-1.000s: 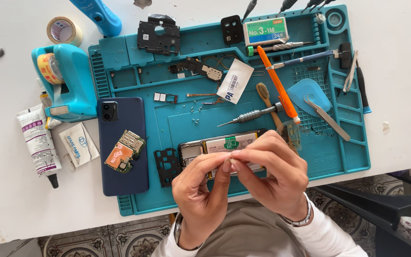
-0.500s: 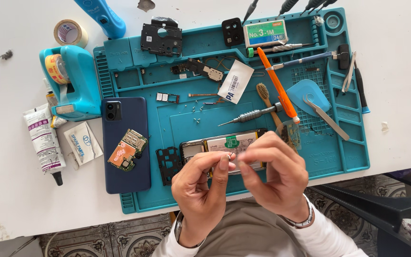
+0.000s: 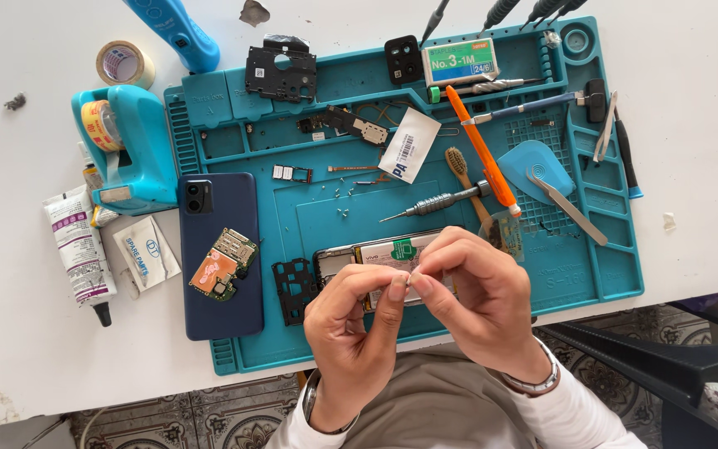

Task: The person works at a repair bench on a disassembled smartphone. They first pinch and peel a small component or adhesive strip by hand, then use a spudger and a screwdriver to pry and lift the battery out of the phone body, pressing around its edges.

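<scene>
Above the opened phone [image 3: 376, 254], left hand [image 3: 355, 333], right hand [image 3: 479, 303], fingers [image 3: 398, 287] pinched together, held item too small to tell.

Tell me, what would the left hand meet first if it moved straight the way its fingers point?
The left hand points up and right, so it would probably first meet the right hand, whose fingertips already seem to touch it above the opened phone.

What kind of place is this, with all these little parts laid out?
Most likely a phone repair bench. A teal work mat holds an opened phone, a loose circuit board lies on a blue back cover, and a small screwdriver lies nearby.
</scene>
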